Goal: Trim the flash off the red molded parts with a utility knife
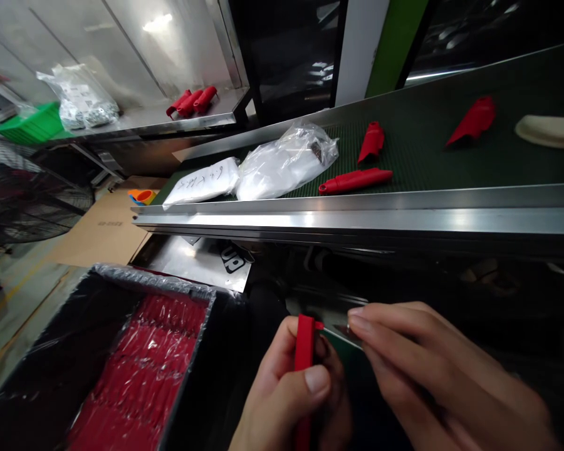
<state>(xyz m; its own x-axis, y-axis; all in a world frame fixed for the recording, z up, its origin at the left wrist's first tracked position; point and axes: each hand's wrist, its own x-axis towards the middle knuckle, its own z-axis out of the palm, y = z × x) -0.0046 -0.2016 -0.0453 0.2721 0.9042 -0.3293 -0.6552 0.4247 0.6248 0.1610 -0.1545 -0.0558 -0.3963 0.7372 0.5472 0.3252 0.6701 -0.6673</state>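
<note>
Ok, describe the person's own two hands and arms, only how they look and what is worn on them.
Both the left hand and the right hand are bare: no gloves, rings or watch in view. Fingernails are short and unpainted. No sleeve shows; the wrists run out of frame at the bottom edge.

A slim red plastic handle [303, 357] stands upright, a thin metal blade [345, 332] touching its top.

A dark green conveyor belt [432, 156] with a steel rim carries two clear plastic bags [282, 164], a long red plastic handle [355, 181], two folded red pieces [472, 120] and a cream plastic piece [548, 130]. Lower left, a black plastic-lined bin [51, 376] holds red parts under film. A steel shelf [207, 116] behind bears three red handles [191, 102].
</note>
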